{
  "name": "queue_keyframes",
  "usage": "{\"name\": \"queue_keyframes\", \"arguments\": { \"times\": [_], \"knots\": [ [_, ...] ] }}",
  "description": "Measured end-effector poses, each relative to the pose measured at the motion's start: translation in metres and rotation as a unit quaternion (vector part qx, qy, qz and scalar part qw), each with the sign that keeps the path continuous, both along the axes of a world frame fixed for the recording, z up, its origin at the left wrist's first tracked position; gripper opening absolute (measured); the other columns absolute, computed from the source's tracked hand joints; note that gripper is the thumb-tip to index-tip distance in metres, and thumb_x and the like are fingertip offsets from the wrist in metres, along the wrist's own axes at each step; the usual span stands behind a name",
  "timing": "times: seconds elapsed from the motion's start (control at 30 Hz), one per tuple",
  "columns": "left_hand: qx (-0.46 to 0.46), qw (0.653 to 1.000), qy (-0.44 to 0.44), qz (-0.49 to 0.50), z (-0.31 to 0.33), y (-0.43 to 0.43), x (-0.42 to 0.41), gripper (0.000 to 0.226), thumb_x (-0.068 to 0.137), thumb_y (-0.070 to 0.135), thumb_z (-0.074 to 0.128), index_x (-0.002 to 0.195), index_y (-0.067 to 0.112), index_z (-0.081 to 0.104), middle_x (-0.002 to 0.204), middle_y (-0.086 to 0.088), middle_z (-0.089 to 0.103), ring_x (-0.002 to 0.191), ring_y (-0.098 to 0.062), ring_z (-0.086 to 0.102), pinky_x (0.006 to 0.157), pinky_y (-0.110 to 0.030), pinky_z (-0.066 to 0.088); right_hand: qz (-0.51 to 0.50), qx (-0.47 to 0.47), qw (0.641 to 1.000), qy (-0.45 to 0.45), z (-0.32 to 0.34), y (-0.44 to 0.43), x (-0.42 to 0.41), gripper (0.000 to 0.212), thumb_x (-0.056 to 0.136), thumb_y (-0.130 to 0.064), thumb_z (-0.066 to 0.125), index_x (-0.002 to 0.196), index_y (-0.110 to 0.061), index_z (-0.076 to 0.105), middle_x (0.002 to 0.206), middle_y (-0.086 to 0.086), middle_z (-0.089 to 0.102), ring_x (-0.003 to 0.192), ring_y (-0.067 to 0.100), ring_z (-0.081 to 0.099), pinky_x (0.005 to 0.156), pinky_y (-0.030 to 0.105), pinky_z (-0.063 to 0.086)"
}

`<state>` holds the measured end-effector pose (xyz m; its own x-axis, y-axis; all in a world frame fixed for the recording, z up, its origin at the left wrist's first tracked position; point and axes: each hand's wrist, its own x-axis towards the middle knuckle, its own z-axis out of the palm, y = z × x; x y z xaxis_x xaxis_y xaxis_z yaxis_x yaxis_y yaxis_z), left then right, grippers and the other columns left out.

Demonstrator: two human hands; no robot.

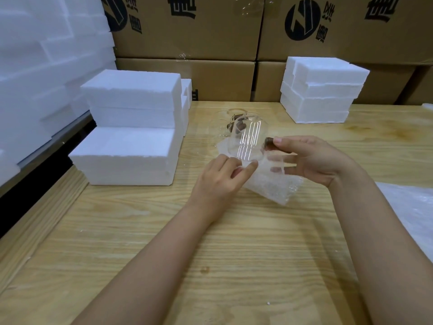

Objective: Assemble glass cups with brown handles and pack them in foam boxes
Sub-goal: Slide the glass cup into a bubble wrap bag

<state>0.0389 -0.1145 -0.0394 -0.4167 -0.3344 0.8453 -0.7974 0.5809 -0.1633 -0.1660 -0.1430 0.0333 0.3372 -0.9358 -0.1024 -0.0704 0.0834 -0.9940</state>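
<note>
Clear glass cup (246,141) hangs over the middle of the wooden desk (164,254). The right hand (314,158) pinches its brown handle (269,143) between thumb and fingertips. The left hand (220,177), fingers curled, grips the edge of a clear bubble-wrap bag (271,186) just beneath the cup. White foam boxes (131,127) are stacked along the desk's left edge and at its far right. Behind, brown cardboard cartons (187,31) carry a round black logo (302,21) and upside-down characters I cannot read.
</note>
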Motion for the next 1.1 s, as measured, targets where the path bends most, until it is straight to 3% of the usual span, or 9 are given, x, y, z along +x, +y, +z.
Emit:
{"name": "queue_keyframes", "arguments": {
  "times": [0.07, 0.2, 0.47, 0.6, 0.73, 0.8, 0.87, 0.97, 1.1],
  "knots": [
    [-0.007, 1.000, 0.007, -0.010, 0.000, 0.000, 0.000, 0.031, 0.088, -0.011, 0.051, 0.100, 0.003, 0.076, 0.075, -0.014, 0.067, 0.062, -0.028, 0.060, 0.052, -0.035, 0.051, 0.011, 0.045, 0.998, -0.032, -0.005, -0.001, -0.001, 0.024, 0.071, -0.028, 0.069, 0.086, -0.012, 0.078, 0.097, 0.007, 0.073, 0.094, 0.030, 0.068, 0.087, 0.045, 0.055],
    [-0.012, 1.000, 0.009, -0.015, 0.000, 0.000, 0.001, 0.029, 0.089, -0.011, 0.050, 0.095, 0.002, 0.076, 0.077, -0.014, 0.067, 0.064, -0.028, 0.061, 0.055, -0.035, 0.051, 0.013, 0.041, 0.995, -0.088, -0.008, -0.002, -0.002, 0.024, 0.075, -0.017, 0.063, 0.087, 0.001, 0.074, 0.090, 0.016, 0.073, 0.078, 0.024, 0.072, 0.069, 0.030, 0.059],
    [-0.010, 1.000, 0.018, -0.015, 0.000, 0.000, 0.002, 0.031, 0.083, -0.016, 0.047, 0.081, 0.002, 0.073, 0.076, -0.013, 0.066, 0.063, -0.028, 0.060, 0.055, -0.035, 0.051, -0.046, -0.103, 0.993, 0.039, 0.004, 0.002, -0.011, 0.025, 0.072, -0.016, 0.068, 0.090, 0.001, 0.071, 0.081, 0.010, 0.074, 0.074, 0.012, 0.070, 0.068, 0.018, 0.056],
    [-0.003, 1.000, 0.021, 0.000, 0.001, 0.000, 0.005, 0.026, 0.080, -0.016, 0.053, 0.079, 0.001, 0.072, 0.078, -0.013, 0.066, 0.064, -0.028, 0.060, 0.058, -0.034, 0.051, -0.054, -0.165, 0.968, 0.181, 0.023, 0.013, -0.013, 0.032, 0.065, -0.037, 0.074, 0.087, -0.014, 0.076, 0.101, 0.023, 0.069, 0.095, 0.027, 0.067, 0.094, 0.040, 0.053],
    [-0.030, 0.999, 0.025, -0.012, 0.004, 0.001, 0.002, 0.023, 0.077, -0.020, 0.057, 0.075, 0.000, 0.069, 0.078, -0.015, 0.066, 0.062, -0.027, 0.058, 0.056, -0.035, 0.050, -0.048, -0.165, 0.947, 0.272, 0.037, 0.024, -0.013, 0.048, 0.051, -0.059, 0.069, 0.081, -0.022, 0.078, 0.102, 0.023, 0.066, 0.092, 0.029, 0.063, 0.092, 0.052, 0.050],
    [-0.050, 0.998, 0.032, -0.029, 0.005, 0.003, 0.000, 0.025, 0.076, -0.022, 0.055, 0.076, 0.000, 0.066, 0.075, -0.016, 0.063, 0.061, -0.028, 0.057, 0.055, -0.036, 0.049, -0.051, -0.175, 0.939, 0.292, 0.039, 0.025, -0.014, 0.041, 0.060, -0.052, 0.073, 0.082, -0.018, 0.077, 0.104, 0.029, 0.062, 0.087, 0.037, 0.060, 0.084, 0.051, 0.050],
    [-0.068, 0.996, 0.037, -0.053, 0.005, 0.003, 0.000, 0.028, 0.078, -0.021, 0.050, 0.087, 0.003, 0.059, 0.074, -0.016, 0.063, 0.063, -0.028, 0.057, 0.059, -0.034, 0.050, -0.040, -0.179, 0.934, 0.307, 0.039, 0.024, -0.016, 0.025, 0.072, -0.040, 0.075, 0.083, -0.018, 0.077, 0.105, 0.030, 0.062, 0.101, 0.048, 0.057, 0.092, 0.059, 0.047],
    [-0.073, 0.993, 0.048, -0.077, 0.005, 0.004, -0.001, 0.028, 0.084, -0.017, 0.045, 0.095, 0.009, 0.048, 0.079, -0.014, 0.061, 0.074, -0.023, 0.050, 0.064, -0.032, 0.048, -0.005, -0.176, 0.935, 0.306, 0.036, 0.024, -0.014, 0.010, 0.078, -0.029, 0.074, 0.084, -0.021, 0.077, 0.101, 0.023, 0.067, 0.108, 0.048, 0.052, 0.092, 0.064, 0.042],
    [-0.047, 0.990, 0.035, -0.126, 0.001, 0.007, -0.007, 0.031, 0.083, -0.011, 0.050, 0.106, 0.009, 0.045, 0.097, -0.008, 0.042, 0.084, -0.023, 0.046, 0.073, -0.032, 0.046, -0.009, -0.175, 0.941, 0.289, 0.026, 0.022, -0.007, 0.011, 0.081, -0.020, 0.073, 0.091, -0.016, 0.075, 0.098, 0.015, 0.072, 0.107, 0.040, 0.058, 0.097, 0.056, 0.044]
  ]
}}
